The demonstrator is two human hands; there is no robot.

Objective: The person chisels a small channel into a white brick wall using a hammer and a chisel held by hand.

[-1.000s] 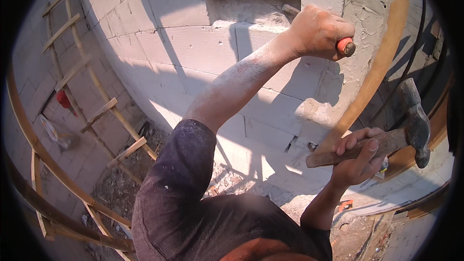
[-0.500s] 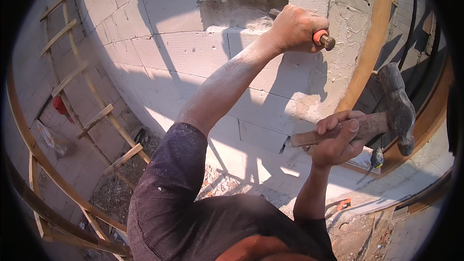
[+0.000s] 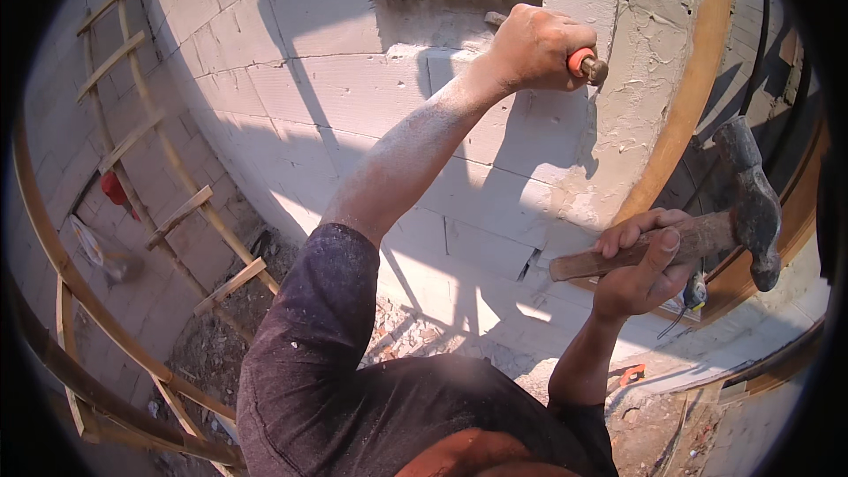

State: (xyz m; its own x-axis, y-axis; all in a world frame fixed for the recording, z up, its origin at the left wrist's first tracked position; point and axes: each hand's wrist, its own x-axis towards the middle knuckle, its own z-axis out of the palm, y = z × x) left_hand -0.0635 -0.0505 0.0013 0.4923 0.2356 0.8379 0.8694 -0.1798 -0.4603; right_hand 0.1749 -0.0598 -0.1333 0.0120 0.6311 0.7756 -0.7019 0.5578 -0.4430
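- The left hand (image 3: 541,49) is gripping the chisel (image 3: 580,62), its fingers wrapping the grip; the right hand (image 3: 645,269) is clasping the wooden handle of the hammer (image 3: 707,237), its thumb lying along the wood.
- The chisel is extending into the right part of the recess (image 3: 424,25) in the pale block wall (image 3: 344,93); whether its far end is touching the block cannot be determined.
- The hammer is hanging below and to the right of the chisel, well apart from it.
- For firm seating, the left hand should be pressing the chisel steadily and holding one angle.
- For safe striking, the fingers should be staying beyond the collar, away from the struck end, and the hammer face should be meeting that end squarely.
- The chisel is showing an orange-red collar and a dull, brassy butt.
- The hammer is presenting a dark, scuffed metal head and a worn, brownish handle.
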